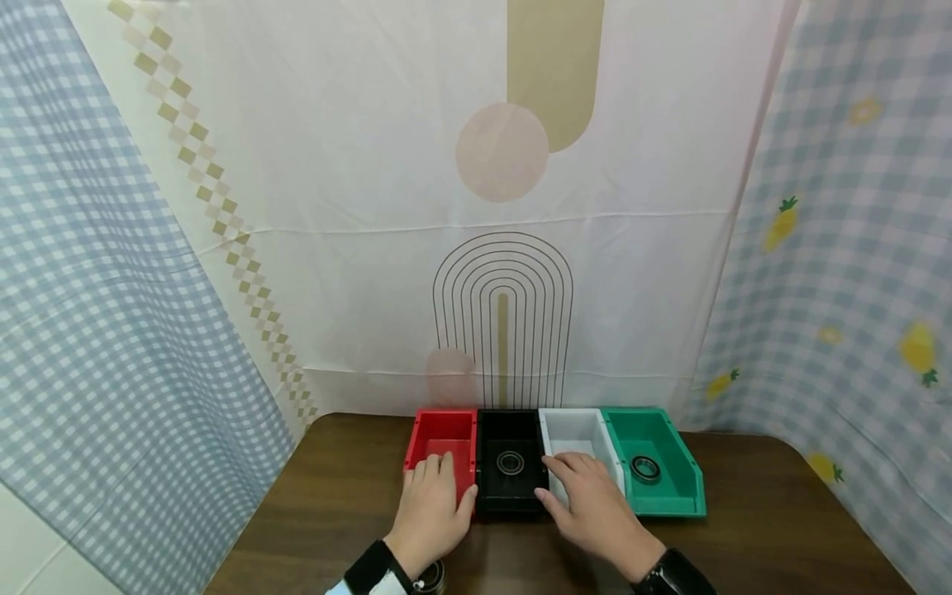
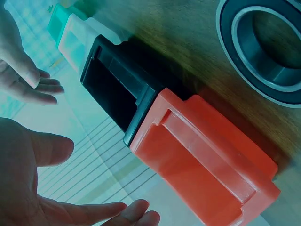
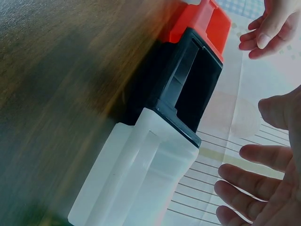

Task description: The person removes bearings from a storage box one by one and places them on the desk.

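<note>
Black bin (image 1: 509, 502), green bin (image 1: 671, 499), apparently bearings (image 1: 510, 473) (image 1: 644, 480) inside

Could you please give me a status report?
Left hand open above red rectangular plastic bin. Right hand open above white rectangular plastic bin. Nothing visibly in the way.

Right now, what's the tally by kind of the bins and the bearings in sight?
Bins: 4 (red bin, black bin, white bin, green bin)
Bearings: 3 visible (inner bearing in the black bin, outer bearing in the green bin, loose bearing on the table)
Total: 7
</note>
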Available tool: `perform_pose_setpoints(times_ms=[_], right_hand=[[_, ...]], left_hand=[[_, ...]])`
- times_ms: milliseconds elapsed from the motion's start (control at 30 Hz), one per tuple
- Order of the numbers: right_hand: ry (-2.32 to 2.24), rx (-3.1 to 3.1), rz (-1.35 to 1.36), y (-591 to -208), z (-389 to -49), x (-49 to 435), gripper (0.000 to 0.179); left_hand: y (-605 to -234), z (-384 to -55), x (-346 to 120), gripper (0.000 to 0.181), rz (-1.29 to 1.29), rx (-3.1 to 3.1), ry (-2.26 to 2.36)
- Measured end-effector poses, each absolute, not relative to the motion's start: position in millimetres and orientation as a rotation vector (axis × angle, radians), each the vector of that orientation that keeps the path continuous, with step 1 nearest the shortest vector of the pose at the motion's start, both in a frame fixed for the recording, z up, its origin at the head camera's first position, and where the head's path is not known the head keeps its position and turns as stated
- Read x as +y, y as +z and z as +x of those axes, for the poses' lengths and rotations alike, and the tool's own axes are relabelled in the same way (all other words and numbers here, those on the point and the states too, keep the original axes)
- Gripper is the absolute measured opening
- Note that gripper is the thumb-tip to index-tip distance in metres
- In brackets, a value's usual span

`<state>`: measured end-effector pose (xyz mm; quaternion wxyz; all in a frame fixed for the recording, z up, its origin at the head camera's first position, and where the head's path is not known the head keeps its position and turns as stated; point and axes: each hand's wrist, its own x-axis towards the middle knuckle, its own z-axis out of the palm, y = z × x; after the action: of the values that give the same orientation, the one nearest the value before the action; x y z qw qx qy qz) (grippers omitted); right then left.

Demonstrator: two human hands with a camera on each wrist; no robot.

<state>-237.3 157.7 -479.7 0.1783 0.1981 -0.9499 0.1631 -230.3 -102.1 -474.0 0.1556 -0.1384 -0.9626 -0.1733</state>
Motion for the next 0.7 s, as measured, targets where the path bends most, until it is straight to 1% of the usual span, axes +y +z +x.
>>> perform_pose_setpoints(times_ms=[233, 500, 700], right_hand=[[0.458, -2.703, 0.544, -480.0, -238.2, 157.8, 0.045], [0.468, -2.673, 0.561, -480.9, -238.4, 160.1, 0.042], [0.48, -2.684, 0.555, -480.3, -238.0, 161.6, 0.043]], left_hand=[[-472.3, -229.0, -100.9, 0.064, -0.404, -2.77, -0.494], [-474.2, -232.6, -98.6, 0.065, -0.38, -2.783, -0.503], [-477.8, -239.3, -93.7, 0.062, -0.356, -2.71, -0.485]])
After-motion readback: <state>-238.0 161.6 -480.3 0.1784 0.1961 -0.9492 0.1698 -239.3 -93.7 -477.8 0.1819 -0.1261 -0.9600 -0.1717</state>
